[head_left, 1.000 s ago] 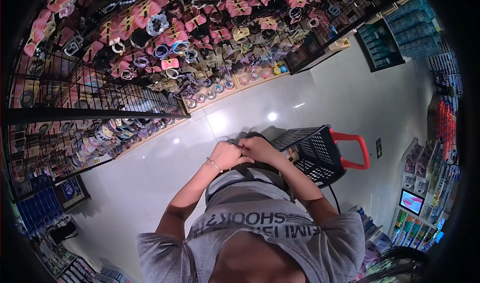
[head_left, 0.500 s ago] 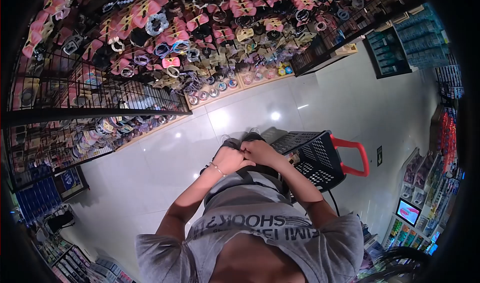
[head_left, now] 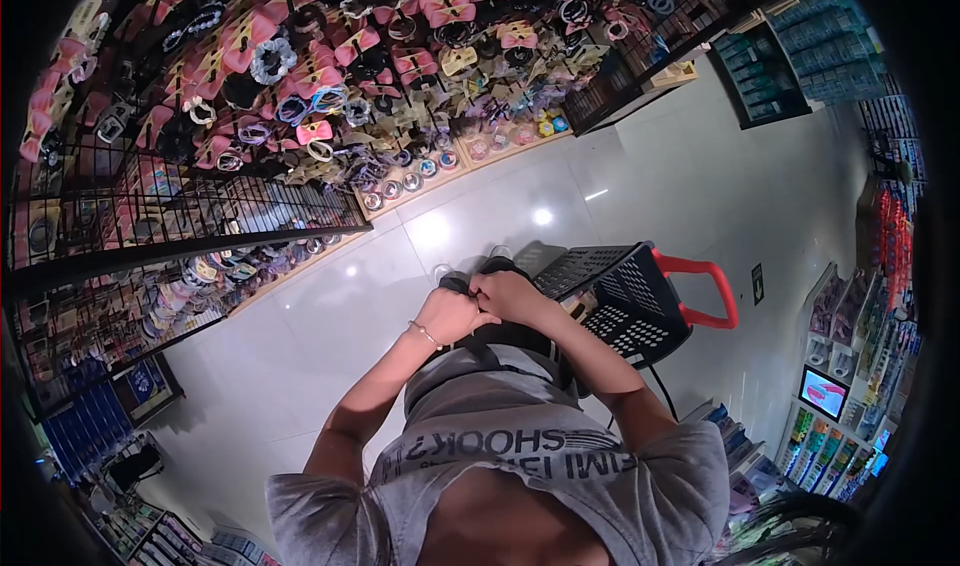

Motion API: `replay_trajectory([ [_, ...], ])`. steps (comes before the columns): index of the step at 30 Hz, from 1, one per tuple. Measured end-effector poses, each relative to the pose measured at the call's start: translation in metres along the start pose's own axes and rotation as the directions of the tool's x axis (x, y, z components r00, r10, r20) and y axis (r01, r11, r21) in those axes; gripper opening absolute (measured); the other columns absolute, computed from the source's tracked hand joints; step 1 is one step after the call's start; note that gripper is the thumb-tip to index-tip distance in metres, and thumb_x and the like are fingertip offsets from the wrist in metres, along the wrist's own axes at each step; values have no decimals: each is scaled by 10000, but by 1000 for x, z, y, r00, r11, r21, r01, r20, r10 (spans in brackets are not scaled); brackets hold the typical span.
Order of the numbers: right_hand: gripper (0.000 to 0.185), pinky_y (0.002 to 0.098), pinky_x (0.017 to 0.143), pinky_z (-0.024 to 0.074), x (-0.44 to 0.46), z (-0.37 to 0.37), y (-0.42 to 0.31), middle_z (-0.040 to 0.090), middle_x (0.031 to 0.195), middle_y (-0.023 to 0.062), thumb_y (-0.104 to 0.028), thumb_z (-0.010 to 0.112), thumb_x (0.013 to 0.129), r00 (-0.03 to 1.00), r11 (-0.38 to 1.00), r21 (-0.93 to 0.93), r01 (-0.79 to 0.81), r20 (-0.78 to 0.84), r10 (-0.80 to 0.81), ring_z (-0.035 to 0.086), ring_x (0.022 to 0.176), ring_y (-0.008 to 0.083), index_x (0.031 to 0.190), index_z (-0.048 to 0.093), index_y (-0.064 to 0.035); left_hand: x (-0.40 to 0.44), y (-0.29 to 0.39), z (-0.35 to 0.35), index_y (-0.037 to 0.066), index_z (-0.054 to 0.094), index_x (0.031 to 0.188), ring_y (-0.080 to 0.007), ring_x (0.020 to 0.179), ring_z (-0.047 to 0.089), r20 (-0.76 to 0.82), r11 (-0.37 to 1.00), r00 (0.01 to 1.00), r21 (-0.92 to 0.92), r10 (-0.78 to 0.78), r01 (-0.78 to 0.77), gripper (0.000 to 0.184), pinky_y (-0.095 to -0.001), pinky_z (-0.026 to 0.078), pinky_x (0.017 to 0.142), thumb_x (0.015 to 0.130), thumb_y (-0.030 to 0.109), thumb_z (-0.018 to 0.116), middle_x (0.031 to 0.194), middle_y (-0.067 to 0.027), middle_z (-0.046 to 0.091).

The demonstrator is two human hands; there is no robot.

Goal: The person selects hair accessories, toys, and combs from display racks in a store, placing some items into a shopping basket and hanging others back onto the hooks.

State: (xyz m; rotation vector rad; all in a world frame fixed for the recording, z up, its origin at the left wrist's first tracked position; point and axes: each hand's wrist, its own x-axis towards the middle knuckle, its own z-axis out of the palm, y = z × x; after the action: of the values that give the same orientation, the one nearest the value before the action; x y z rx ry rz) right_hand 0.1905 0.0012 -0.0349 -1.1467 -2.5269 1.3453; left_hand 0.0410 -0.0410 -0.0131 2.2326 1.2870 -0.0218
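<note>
My left hand [head_left: 452, 314], with a bracelet [head_left: 425, 334] at its wrist, meets my right hand [head_left: 503, 296] in front of my waist. The fingers of both are curled in and touch each other. Whatever may lie between them is hidden. Just right of my right forearm stands a dark grey shopping basket [head_left: 640, 311] with perforated sides and a raised red handle [head_left: 722, 291]. Some items show inside it, too covered to name. Neither hand touches the basket.
Ahead, a wire rack [head_left: 190, 201] carries hair ties and pink bow-shaped cards [head_left: 440, 6]. Small round containers [head_left: 412, 180] line its bottom shelf. Teal packages hang on a shelf [head_left: 765, 81] at far right. A small screen [head_left: 823, 393] sits among goods at right. Pale tiles [head_left: 300, 366] form the floor.
The view has shifted and turned slightly, so the rack appears further left and higher. My hands stay together, with only slight finger movement.
</note>
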Motion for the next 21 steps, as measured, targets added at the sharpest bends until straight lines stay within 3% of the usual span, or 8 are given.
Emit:
replay_trajectory([
  [8,151,393,614,454,-7,3,2,598,685,140,-151,513,725,998,997,54,-47,31,46,584,657,307,819,555,-40,-1,6,-3,77,573,520,-259,452,554,24,998,999,44,41,-42,576,-348,438,454,788,560,407,476,-92,531],
  [12,149,388,612,453,-10,10,2,596,681,142,-168,516,739,999,998,59,-13,-33,15,580,652,311,806,560,-42,-4,6,-2,77,570,523,-256,436,547,6,994,995,52,99,-99,522,-344,435,444,789,511,457,460,-87,520],
  [15,162,412,574,452,-7,15,-2,585,668,155,-191,515,744,991,993,114,-25,-125,40,576,631,323,788,551,-40,-6,8,-8,82,558,510,-238,409,537,-196,973,953,47,229,-225,387,-319,426,413,764,372,561,440,-75,504],
  [21,181,408,565,455,-21,19,-7,584,652,156,-212,498,784,962,986,42,-162,-218,167,583,616,320,805,554,-42,4,1,4,82,553,507,-228,405,534,-168,935,920,92,355,-344,391,-313,430,412,741,396,563,444,-67,505],
])
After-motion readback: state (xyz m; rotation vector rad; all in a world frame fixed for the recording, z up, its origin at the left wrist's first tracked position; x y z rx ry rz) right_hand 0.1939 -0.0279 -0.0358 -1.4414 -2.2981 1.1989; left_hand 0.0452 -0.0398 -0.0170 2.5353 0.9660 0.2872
